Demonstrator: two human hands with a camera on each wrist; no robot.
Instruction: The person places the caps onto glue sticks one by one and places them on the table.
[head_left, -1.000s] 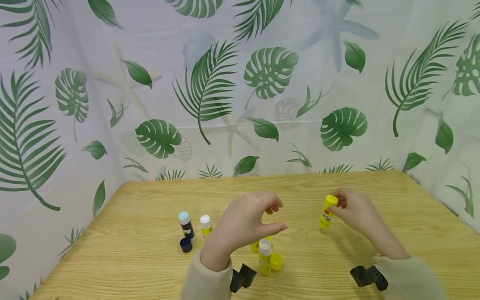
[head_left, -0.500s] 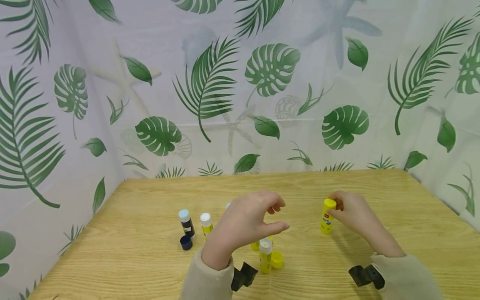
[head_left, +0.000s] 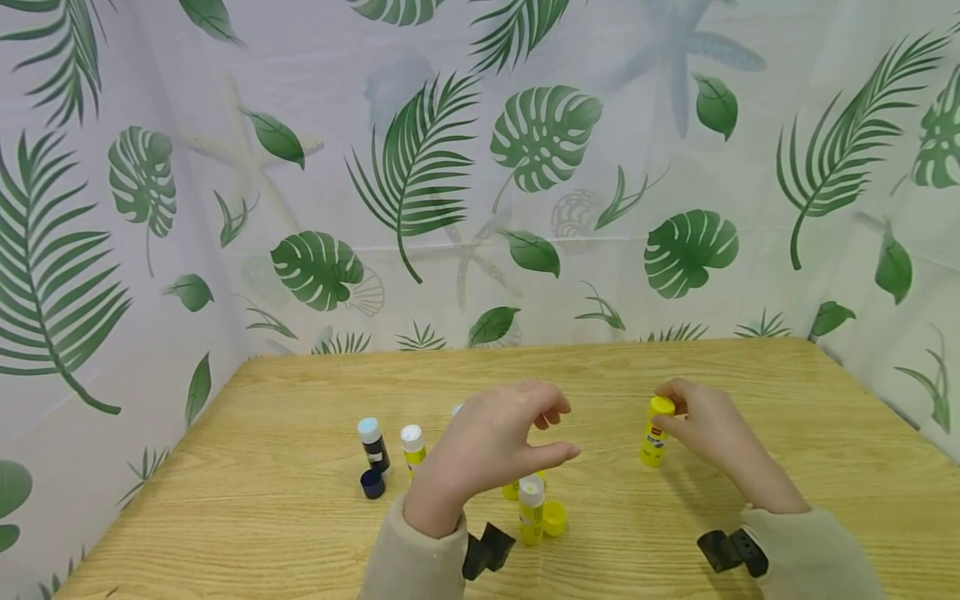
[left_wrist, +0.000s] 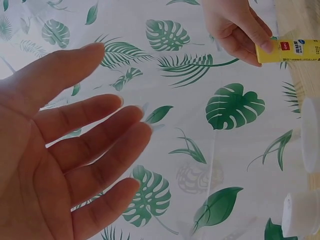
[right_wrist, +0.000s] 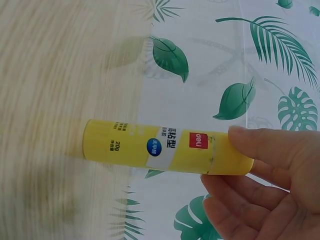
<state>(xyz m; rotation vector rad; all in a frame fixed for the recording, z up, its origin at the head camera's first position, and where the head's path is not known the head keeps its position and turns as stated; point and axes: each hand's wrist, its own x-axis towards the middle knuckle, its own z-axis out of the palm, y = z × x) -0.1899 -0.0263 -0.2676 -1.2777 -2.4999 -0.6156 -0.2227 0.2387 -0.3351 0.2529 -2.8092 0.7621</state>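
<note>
Head: glue stick (yellow) extends below right grip

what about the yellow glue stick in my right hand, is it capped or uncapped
Capped. The right hand holds the glue stick by its yellow cap, and a seam shows at the cap's edge.

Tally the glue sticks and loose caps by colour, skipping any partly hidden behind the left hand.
Dark blue glue stick: 1
Dark blue cap: 1
Yellow glue sticks: 2, one in the right hand
Yellow cap: 1
Total: 5
</note>
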